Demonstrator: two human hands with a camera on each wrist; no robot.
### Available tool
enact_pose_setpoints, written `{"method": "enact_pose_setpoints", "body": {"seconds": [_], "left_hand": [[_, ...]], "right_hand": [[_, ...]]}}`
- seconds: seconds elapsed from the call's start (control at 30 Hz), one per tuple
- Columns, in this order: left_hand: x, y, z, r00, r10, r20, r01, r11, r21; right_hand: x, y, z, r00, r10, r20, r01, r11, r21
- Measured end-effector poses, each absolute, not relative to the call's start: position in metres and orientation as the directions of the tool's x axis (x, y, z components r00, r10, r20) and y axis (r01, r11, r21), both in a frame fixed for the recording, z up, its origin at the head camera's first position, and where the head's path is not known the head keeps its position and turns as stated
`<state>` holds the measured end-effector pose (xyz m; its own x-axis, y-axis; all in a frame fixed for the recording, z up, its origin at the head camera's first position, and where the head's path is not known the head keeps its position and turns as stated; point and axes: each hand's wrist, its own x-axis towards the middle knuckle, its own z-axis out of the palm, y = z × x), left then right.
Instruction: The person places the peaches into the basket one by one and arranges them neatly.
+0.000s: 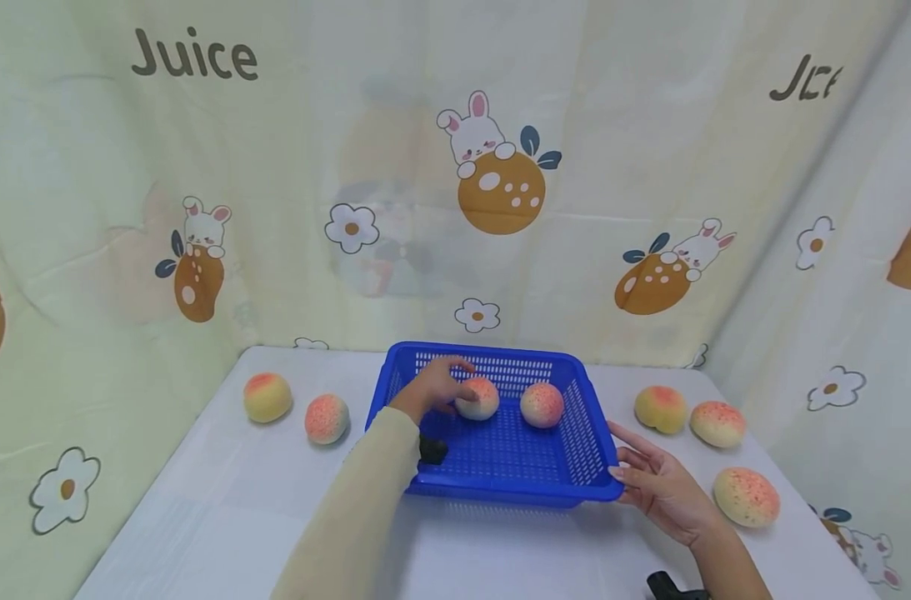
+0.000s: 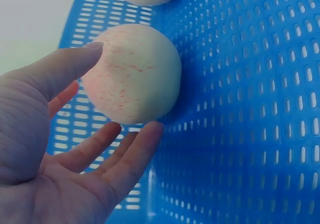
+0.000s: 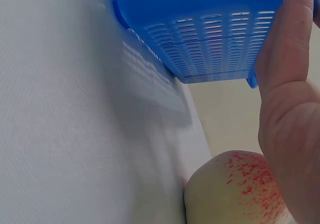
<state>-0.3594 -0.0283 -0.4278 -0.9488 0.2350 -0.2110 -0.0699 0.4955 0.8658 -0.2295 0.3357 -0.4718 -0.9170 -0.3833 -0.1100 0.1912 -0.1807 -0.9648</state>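
Note:
A blue perforated plastic basket (image 1: 500,492) is on the white table, and its near side looks raised above the tabletop. Two pale peaches with red speckles lie inside: a left peach (image 1: 482,400) and a right peach (image 1: 542,406). My left hand (image 1: 436,385) reaches over the basket's left side to the left peach (image 2: 135,74). Its thumb and fingers are spread around that peach, the fingertips at its edge; whether they press on it is unclear. My right hand (image 1: 661,487) grips the basket's right front corner, thumb on the rim, fingers beneath.
Left of the basket sit a yellow peach (image 1: 267,397) and a speckled peach (image 1: 326,418). On the right are another yellow peach (image 1: 661,409), a flatter speckled peach (image 1: 718,424) and a larger one (image 1: 746,497) beside my right wrist. Printed curtains (image 1: 395,275) surround the table.

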Motion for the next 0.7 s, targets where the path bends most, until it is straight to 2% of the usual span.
{"method": "enact_pose_setpoints", "body": {"seconds": [0.7], "left_hand": [[-0.338,-0.061,-0.405,-0.944,0.319,-0.082,0.067,0.430,0.900]], "right_hand": [[-0.230,0.334,-0.472,-0.921,-0.369,-0.122,0.198,-0.174,-0.965]]}}
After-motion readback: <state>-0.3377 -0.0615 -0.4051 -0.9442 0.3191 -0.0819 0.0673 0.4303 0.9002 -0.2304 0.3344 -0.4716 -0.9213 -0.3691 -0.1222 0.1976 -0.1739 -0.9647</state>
